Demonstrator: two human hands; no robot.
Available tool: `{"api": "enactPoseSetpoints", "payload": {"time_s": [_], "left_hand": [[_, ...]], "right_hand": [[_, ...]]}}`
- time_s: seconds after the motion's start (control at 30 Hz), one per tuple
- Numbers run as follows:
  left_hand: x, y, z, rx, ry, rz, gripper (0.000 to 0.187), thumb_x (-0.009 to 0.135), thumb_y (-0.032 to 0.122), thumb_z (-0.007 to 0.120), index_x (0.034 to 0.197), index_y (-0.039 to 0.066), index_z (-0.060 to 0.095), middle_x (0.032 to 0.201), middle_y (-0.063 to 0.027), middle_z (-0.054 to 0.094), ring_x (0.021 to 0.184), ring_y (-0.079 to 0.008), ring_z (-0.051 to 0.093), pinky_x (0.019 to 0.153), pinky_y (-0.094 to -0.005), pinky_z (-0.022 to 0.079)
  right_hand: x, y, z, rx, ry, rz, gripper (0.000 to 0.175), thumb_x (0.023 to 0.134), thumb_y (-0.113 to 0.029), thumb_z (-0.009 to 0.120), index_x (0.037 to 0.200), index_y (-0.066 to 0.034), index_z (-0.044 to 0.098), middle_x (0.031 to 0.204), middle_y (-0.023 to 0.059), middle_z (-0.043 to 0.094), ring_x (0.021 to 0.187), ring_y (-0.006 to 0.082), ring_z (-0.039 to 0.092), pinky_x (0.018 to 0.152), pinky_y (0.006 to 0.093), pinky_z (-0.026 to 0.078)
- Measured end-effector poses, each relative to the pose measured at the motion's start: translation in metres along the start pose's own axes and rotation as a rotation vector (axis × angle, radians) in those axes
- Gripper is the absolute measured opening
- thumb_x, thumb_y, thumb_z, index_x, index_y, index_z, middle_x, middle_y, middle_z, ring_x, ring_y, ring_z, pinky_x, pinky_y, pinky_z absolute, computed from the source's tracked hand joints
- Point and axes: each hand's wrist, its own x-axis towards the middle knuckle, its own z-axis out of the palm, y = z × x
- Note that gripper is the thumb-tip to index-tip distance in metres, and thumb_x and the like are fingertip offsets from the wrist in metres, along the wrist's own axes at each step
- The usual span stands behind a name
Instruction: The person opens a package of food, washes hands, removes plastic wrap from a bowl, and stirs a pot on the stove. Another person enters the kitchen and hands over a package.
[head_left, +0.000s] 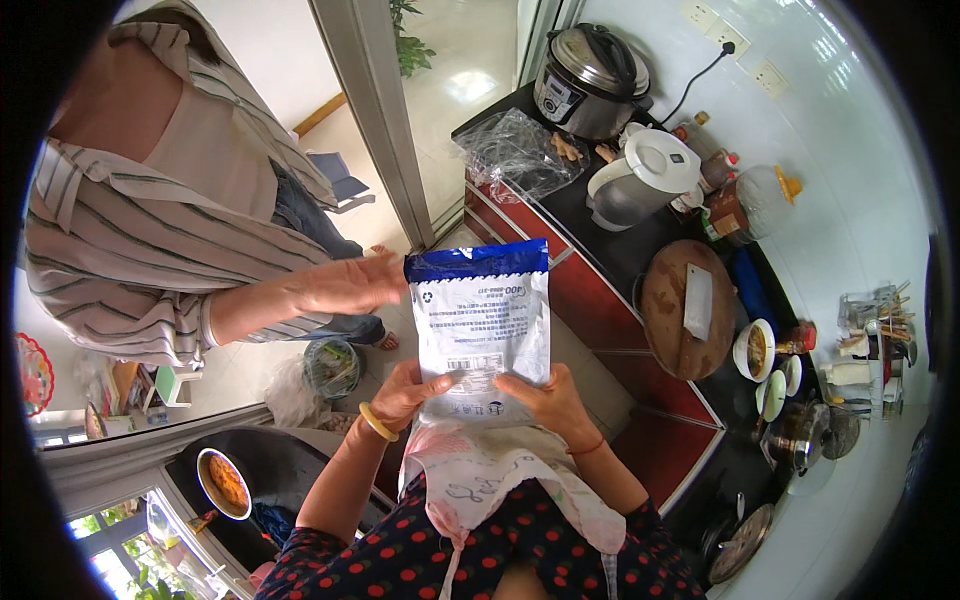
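A white plastic food packet (484, 322) with a blue top band is held upright in front of my apron. It bears printed writing and a barcode, and the print appears upside down to me or mirrored. My left hand (409, 394) pinches its lower left side, thumb on the face. On the lower right side, my right hand (551, 401) grips in the same way. Another person's hand (352, 285) reaches in from the left, its blurred fingertips at the packet's upper left edge; whether they touch it I cannot tell.
Along the right counter stand an electric pressure cooker (592, 79), a water pitcher (641, 176), and a round chopping board (667, 322) with a cleaver (699, 304). A bowl of orange food (225, 484) sits at lower left. A lined waste bin (332, 367) is on the floor near the person.
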Motion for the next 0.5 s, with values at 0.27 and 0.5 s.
{"api": "enactPoseSetpoints", "payload": {"time_s": [0.27, 0.5], "left_hand": [[0.038, 0.001, 0.029, -0.197, -0.042, 0.034, 0.066, 0.095, 0.023, 0.08, 0.147, -0.004, 0.051, 0.141, -0.0147, 0.064, 0.129, -0.0257, 0.06, 0.112, -0.0419, 0.044], [0.058, 0.001, 0.056, -0.131, -0.026, 0.082, 0.067, 0.092, 0.02, 0.083, 0.146, -0.005, 0.053, 0.138, -0.0145, 0.066, 0.127, -0.0239, 0.061, 0.111, -0.0401, 0.044]], "right_hand": [[-0.018, -0.005, -0.026, -0.045, 0.069, 0.011, 0.026, 0.097, -0.007, 0.074, 0.12, 0.0044, 0.075, 0.113, 0.0067, 0.077, 0.101, 0.0129, 0.069, 0.088, 0.0301, 0.056], [-0.036, -0.009, -0.053, -0.165, 0.091, -0.11, 0.032, 0.1, -0.012, 0.072, 0.127, 0.0047, 0.07, 0.113, 0.0082, 0.077, 0.101, 0.0126, 0.068, 0.087, 0.0307, 0.055]]}}
